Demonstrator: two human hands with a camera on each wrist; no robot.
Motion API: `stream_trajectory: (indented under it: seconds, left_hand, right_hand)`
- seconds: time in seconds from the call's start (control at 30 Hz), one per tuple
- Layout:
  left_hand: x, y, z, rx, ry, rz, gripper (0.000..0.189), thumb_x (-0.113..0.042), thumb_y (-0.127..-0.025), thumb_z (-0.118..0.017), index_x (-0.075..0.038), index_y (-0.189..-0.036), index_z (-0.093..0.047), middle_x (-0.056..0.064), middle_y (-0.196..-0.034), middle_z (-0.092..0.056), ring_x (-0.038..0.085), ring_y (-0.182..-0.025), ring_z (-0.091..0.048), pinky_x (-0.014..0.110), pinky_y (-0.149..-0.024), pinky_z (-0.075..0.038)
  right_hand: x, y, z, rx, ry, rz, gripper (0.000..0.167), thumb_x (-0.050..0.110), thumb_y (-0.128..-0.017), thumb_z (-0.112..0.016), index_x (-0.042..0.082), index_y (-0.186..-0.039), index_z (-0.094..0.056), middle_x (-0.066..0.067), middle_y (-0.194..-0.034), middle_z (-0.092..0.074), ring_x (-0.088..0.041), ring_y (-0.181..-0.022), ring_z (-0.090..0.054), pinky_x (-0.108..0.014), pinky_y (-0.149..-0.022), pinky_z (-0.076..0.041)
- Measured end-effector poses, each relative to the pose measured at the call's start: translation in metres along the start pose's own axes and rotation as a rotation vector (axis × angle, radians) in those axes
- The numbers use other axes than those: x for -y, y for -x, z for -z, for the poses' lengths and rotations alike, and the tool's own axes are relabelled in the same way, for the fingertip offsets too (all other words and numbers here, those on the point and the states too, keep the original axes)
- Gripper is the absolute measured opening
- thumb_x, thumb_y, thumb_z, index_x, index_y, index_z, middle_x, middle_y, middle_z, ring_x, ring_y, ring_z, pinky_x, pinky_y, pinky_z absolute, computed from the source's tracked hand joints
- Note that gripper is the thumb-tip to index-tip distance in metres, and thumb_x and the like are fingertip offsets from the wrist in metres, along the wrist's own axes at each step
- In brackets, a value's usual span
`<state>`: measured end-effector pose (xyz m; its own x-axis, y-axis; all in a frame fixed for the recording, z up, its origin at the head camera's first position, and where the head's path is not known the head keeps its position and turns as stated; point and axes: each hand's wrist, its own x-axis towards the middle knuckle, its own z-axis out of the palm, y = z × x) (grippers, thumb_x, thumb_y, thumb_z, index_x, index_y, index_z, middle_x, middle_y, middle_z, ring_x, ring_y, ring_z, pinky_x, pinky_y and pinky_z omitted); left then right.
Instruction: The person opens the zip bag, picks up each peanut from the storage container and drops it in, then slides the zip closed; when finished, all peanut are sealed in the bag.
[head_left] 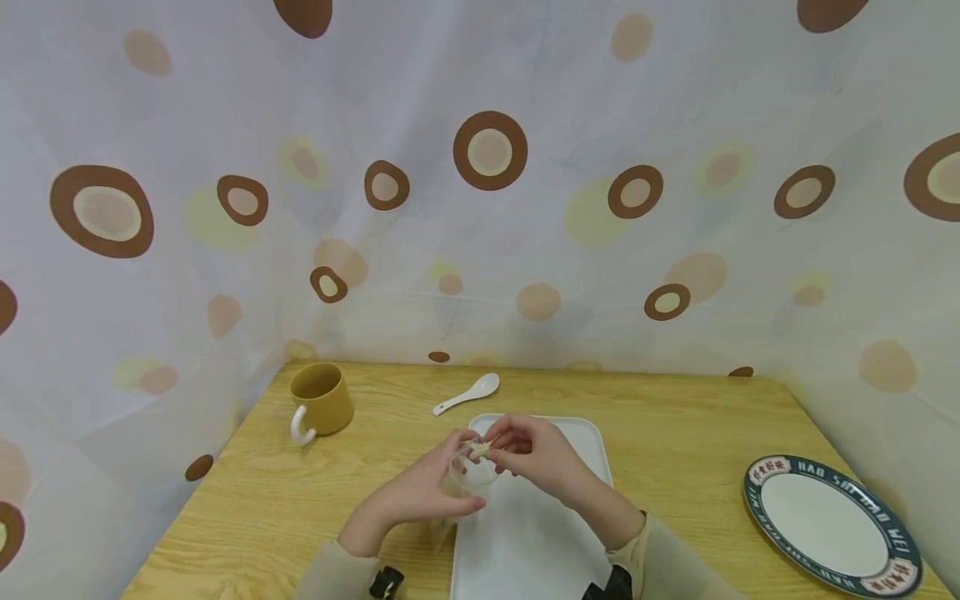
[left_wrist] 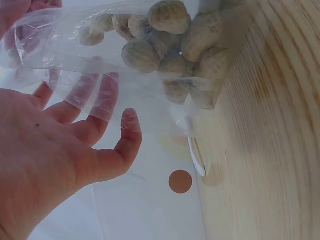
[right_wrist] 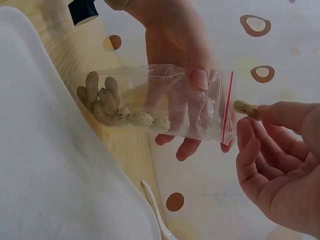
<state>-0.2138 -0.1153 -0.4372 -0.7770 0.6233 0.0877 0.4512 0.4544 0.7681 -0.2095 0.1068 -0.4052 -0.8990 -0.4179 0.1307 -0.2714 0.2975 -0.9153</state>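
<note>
My left hand (head_left: 431, 483) holds a clear zip bag (right_wrist: 170, 100) with a red line along its mouth. In the right wrist view its thumb lies on the near side and its fingers show through the plastic from behind. Several unshelled peanuts (left_wrist: 172, 45) fill the bottom of the bag, down by the wooden table. Between thumb and fingertips, my right hand (head_left: 543, 454) pinches a single peanut (right_wrist: 245, 108) right at the bag's mouth. Both hands are over the left edge of a white tray (head_left: 536, 533).
A white spoon (head_left: 468, 393) lies behind the tray. Back left stands a mustard mug (head_left: 322, 400) with a white handle. At the right, a plate (head_left: 825, 525) with a dark patterned rim lies near the table edge. A dotted cloth (head_left: 570, 167) hangs around the wooden table (head_left: 675, 417).
</note>
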Motion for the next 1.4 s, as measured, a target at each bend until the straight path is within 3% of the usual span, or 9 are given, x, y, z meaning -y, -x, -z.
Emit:
stream_trajectory:
  seconds: [0.27, 0.57, 0.7, 0.83, 1.1, 1.4]
  left_hand:
    - [0.003, 0.0, 0.0, -0.02, 0.026, 0.007, 0.075, -0.034, -0.084, -0.076, -0.012, -0.142, -0.033, 0.01, -0.118, -0.061, 0.031, -0.112, -0.058, 0.035, -0.091, -0.045]
    - [0.002, 0.0, 0.0, -0.032, 0.005, 0.023, 0.073, -0.037, -0.084, -0.076, -0.019, -0.14, -0.034, 0.004, -0.102, -0.057, 0.013, -0.089, -0.054, 0.029, -0.079, -0.044]
    - [0.001, 0.0, -0.001, -0.046, 0.0, 0.028, 0.074, -0.037, -0.083, -0.077, -0.018, -0.14, -0.034, 0.007, -0.103, -0.056, 0.015, -0.091, -0.054, 0.032, -0.081, -0.045]
    - [0.0, -0.001, -0.002, -0.064, -0.012, 0.035, 0.076, -0.037, -0.082, -0.078, -0.017, -0.141, -0.033, 0.008, -0.102, -0.056, 0.016, -0.092, -0.053, 0.032, -0.081, -0.045]
    - [-0.003, -0.005, 0.0, -0.088, -0.006, 0.026, 0.083, -0.037, -0.081, -0.079, -0.015, -0.144, -0.03, 0.016, -0.117, -0.057, 0.02, -0.101, -0.053, 0.037, -0.084, -0.045]
    - [-0.01, -0.008, -0.001, -0.089, 0.01, 0.003, 0.084, -0.04, -0.081, -0.078, -0.017, -0.145, -0.029, 0.01, -0.1, -0.054, 0.017, -0.088, -0.052, 0.031, -0.078, -0.046]
  right_hand:
    - [-0.001, 0.002, -0.003, 0.036, -0.019, -0.021, 0.016, 0.008, -0.09, -0.07, 0.002, -0.104, -0.066, -0.016, -0.078, -0.066, -0.011, -0.062, -0.059, -0.023, -0.059, -0.048]
    - [-0.005, 0.005, -0.004, 0.085, -0.016, 0.006, 0.016, 0.009, -0.091, -0.069, 0.002, -0.105, -0.067, -0.009, -0.073, -0.063, -0.015, -0.061, -0.058, -0.023, -0.058, -0.047]
    - [-0.003, 0.006, -0.004, 0.116, -0.021, 0.005, 0.014, 0.01, -0.092, -0.068, 0.005, -0.104, -0.069, -0.01, -0.072, -0.061, -0.013, -0.059, -0.056, -0.025, -0.057, -0.046]
    - [-0.001, 0.007, -0.003, 0.132, 0.011, -0.006, 0.014, 0.015, -0.094, -0.067, 0.005, -0.104, -0.07, 0.0, -0.068, -0.054, -0.008, -0.057, -0.049, -0.023, -0.055, -0.042]
    - [0.0, 0.007, -0.001, 0.202, 0.058, -0.006, 0.013, 0.018, -0.093, -0.068, 0.01, -0.103, -0.072, 0.004, -0.065, -0.05, -0.006, -0.053, -0.044, -0.021, -0.052, -0.036]
    - [0.002, 0.008, -0.002, 0.208, 0.102, 0.076, 0.012, 0.018, -0.088, -0.073, 0.01, -0.096, -0.07, 0.007, -0.065, -0.05, -0.002, -0.055, -0.044, -0.019, -0.052, -0.036]
